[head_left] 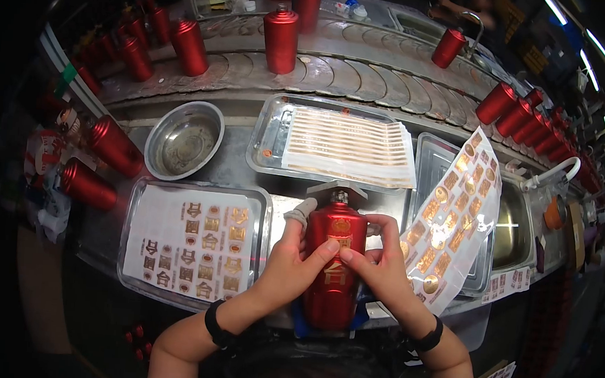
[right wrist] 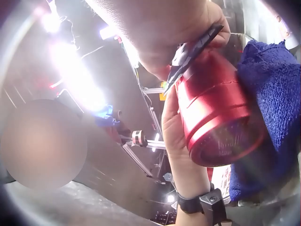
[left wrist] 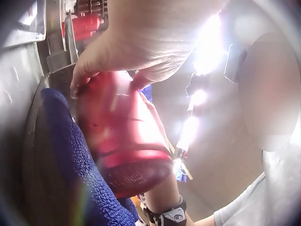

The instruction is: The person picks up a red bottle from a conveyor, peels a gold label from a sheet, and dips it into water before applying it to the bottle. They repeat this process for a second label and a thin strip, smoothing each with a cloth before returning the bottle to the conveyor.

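Note:
A red bottle (head_left: 328, 298) lies near the table's front edge, its neck away from the body, on a blue cloth (head_left: 300, 322). Gold characters run down its front. My left hand (head_left: 294, 263) grips its left side, thumb on the gold characters; one finger wears a pale cover. From the right, my right hand (head_left: 386, 263) holds it, thumb also on the front. Both wrist views show the bottle's base, as the red bottle (left wrist: 127, 136) and the red bottle (right wrist: 216, 113), beside the blue cloth (right wrist: 273, 94). A dark strip (right wrist: 195, 56) crosses near my right hand.
Sticker sheets (head_left: 195, 241) lie in a left tray, striped sheets (head_left: 347, 143) in a back tray, and a gold sticker sheet (head_left: 453, 219) on the right. A metal bowl (head_left: 184, 140) stands at back left. Red bottles (head_left: 280, 42) stand on the conveyor (head_left: 351, 77) behind; a sink (head_left: 515, 230) is right.

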`<state>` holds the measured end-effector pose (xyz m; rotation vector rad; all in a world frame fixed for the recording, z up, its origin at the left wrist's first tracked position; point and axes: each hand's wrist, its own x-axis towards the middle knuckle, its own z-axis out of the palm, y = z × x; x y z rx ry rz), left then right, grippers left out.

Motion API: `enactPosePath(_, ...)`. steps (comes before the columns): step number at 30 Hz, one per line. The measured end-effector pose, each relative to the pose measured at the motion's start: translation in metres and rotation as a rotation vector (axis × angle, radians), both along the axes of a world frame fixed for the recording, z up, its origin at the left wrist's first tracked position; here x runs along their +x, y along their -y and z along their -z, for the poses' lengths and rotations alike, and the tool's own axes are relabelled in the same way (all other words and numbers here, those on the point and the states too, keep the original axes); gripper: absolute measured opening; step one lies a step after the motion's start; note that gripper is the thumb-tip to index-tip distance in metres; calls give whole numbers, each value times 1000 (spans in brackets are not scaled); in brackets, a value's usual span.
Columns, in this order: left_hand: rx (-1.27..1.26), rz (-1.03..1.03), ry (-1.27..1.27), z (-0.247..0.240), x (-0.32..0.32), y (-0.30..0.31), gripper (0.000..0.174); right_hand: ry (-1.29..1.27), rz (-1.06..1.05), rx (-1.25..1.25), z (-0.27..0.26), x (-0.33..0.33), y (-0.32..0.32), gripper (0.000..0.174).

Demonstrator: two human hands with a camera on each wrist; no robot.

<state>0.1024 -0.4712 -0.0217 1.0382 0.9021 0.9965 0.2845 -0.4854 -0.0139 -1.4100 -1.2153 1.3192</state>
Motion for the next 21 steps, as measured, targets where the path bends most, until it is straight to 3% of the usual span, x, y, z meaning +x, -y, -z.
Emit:
enactPosePath(13, -64, -46, 60, 3, 6, -6, 71, -64, 75, 22, 11, -3, -9, 53)
enactPosePath(16, 62, -46, -93, 8, 6, -6, 67, -50, 76, 65, 16, 0, -11, 51)
enactPosePath(21, 83, -71, -113, 10, 8, -9, 67, -15, 52, 44, 12, 1, -11, 48)
